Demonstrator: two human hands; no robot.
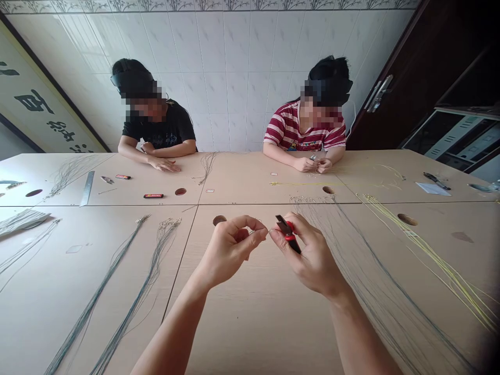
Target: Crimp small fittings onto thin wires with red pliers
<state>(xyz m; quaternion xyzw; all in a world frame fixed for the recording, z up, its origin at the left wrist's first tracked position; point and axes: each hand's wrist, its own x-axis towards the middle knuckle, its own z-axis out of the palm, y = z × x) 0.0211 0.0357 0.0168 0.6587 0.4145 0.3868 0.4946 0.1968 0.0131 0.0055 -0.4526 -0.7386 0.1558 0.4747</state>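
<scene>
My left hand [234, 245] is closed in a pinch, thumb against forefinger, above the middle of the table. What sits between those fingertips is too small to make out. Close by on the right, my right hand [308, 252] is wrapped round small pliers [284, 225] with dark jaws and red and black handles. The jaws point up and to the left, and the right thumb and finger come near the left fingertips. Bundles of thin grey-green cords [113, 284] lie left of my hands. More thin grey cords [371, 255] stretch along the right side.
Yellow cords [425, 245] lie at the far right. Across the table [234, 333] sit two people, one in a black shirt [167, 125], one in a striped shirt [289, 125] handling something small. A ruler [87, 188], a red-black marker-like item [153, 196] and round holes [180, 191] are around.
</scene>
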